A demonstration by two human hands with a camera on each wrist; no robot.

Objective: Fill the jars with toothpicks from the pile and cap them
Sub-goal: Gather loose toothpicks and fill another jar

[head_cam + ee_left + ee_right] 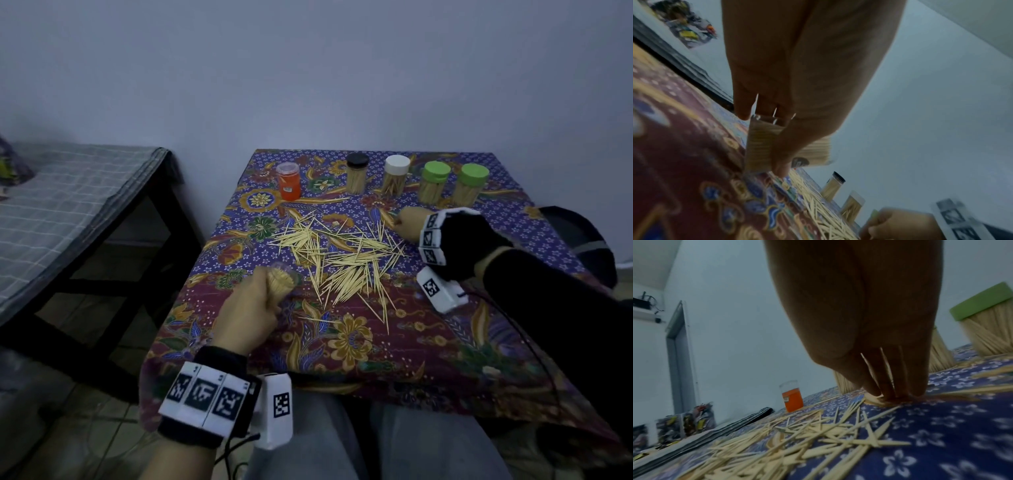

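A pile of loose toothpicks [339, 263] [797, 443] lies spread over the middle of the patterned tablecloth [445, 342]. My left hand [270, 291] grips a clear uncapped jar [282, 279] [758, 146] packed with toothpicks, standing on the cloth at the pile's near left. My right hand [399, 221] [894, 391] reaches down at the pile's far right, fingertips on the cloth, pinching a few toothpicks [885, 363] that stick up between the fingers. At the back stand filled jars with a black cap [357, 161], a white cap [396, 164] and two green caps [435, 171] [474, 174].
An orange jar with a clear lid [288, 181] [793, 397] stands at the back left of the table. A bench with a grey checked cover [68, 205] is to the left across a gap. A dark chair [579, 233] is at the right, and a cable [513, 325] crosses the cloth.
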